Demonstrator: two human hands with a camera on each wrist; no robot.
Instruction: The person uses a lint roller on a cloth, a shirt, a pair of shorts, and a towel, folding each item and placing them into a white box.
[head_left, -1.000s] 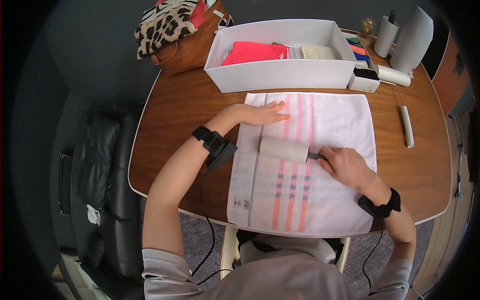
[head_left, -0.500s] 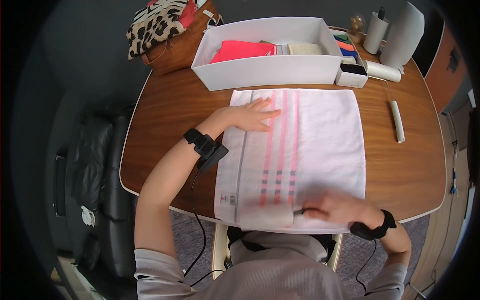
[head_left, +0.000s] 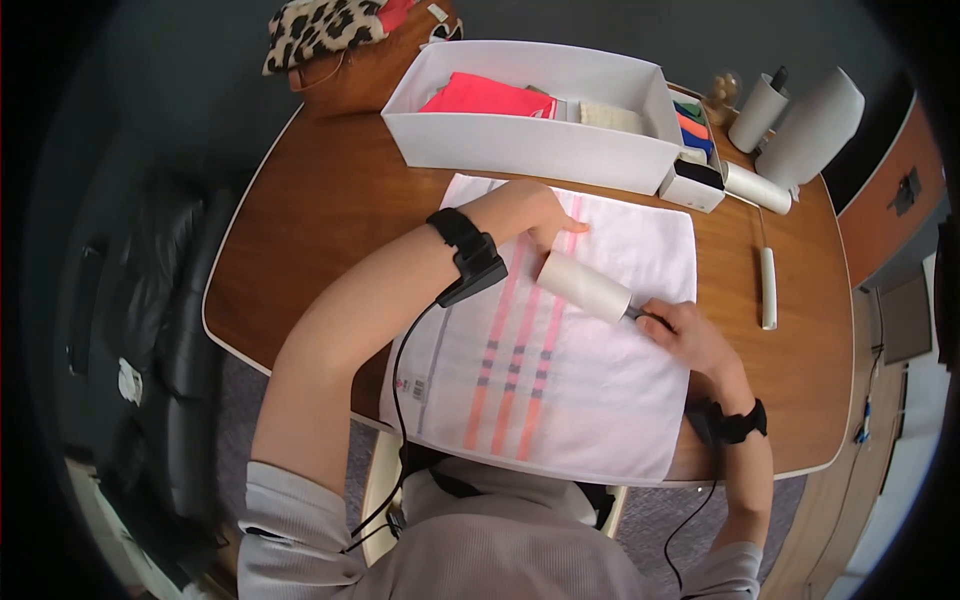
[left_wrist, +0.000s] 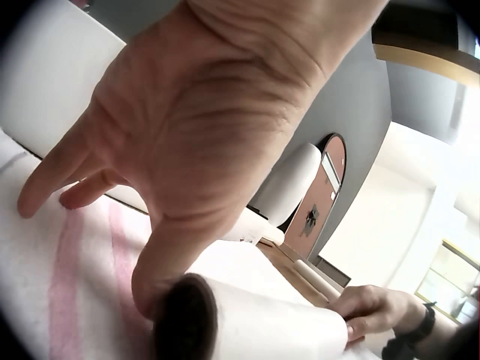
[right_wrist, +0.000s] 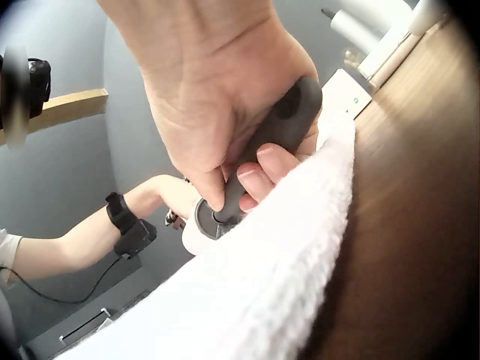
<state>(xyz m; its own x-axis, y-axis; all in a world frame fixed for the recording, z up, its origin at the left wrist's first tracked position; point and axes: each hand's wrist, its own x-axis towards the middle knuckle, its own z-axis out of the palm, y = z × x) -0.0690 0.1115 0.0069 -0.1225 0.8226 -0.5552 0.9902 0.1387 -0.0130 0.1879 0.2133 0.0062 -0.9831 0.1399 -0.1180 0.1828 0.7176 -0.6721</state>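
A white towel (head_left: pixel 620 420) with pink, orange and grey stripes lies spread on the wooden table, its tag near the front left corner. My right hand (head_left: pixel 695 338) grips the dark grey handle (right_wrist: pixel 281 124) of a lint roller (head_left: pixel 585 287), fingers wrapped round it in the right wrist view. The roller's white cylinder lies over the middle of the towel, pointing up and left. Just past its far end, my left hand (head_left: pixel 540 212) rests on the towel near the back edge. Its fingers are extended downward in the left wrist view, the thumb right beside the roller's end.
Behind the towel stands a long white box (head_left: pixel 530 145) with a red cloth (head_left: pixel 485 95) inside. A small box (head_left: pixel 692 187) of folded items adjoins it. White rolls (head_left: pixel 757 188) stand and lie at the back right, and a white stick-like handle (head_left: pixel 768 288) lies right.
The lint roller went from mid-towel to the towel's front edge, then back up to the middle, close to the left hand. The left hand shifted, its wrist now more raised. The head view turned slightly.
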